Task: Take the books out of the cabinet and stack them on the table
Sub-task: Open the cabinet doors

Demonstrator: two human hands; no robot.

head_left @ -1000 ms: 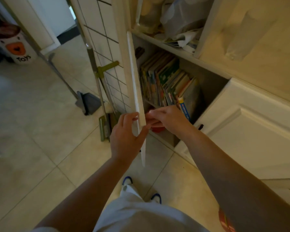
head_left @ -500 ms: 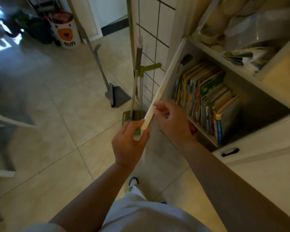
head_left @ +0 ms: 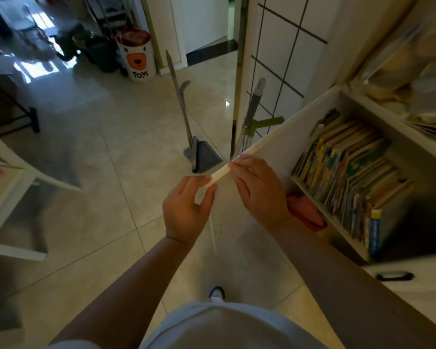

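A row of colourful books point(head_left: 347, 172) stands upright on a shelf inside the open white cabinet point(head_left: 342, 230) at the right. The cabinet's white door point(head_left: 269, 147) is swung wide open to the left of the books. My left hand point(head_left: 186, 210) pinches the door's lower corner edge between thumb and fingers. My right hand point(head_left: 257, 190) curls its fingers over the same edge from the inner side. Neither hand touches a book.
A grey dustpan point(head_left: 202, 154) and a broom with a green clip point(head_left: 252, 122) stand on the tiled floor beyond the door. A white "Toys" bin point(head_left: 136, 56) is farther back. White furniture point(head_left: 15, 172) sits at the left. A red object point(head_left: 305, 210) lies below the book shelf.
The door has swung further open, and both hands stayed on its edge. My view has turned left, showing more floor and the books further right.
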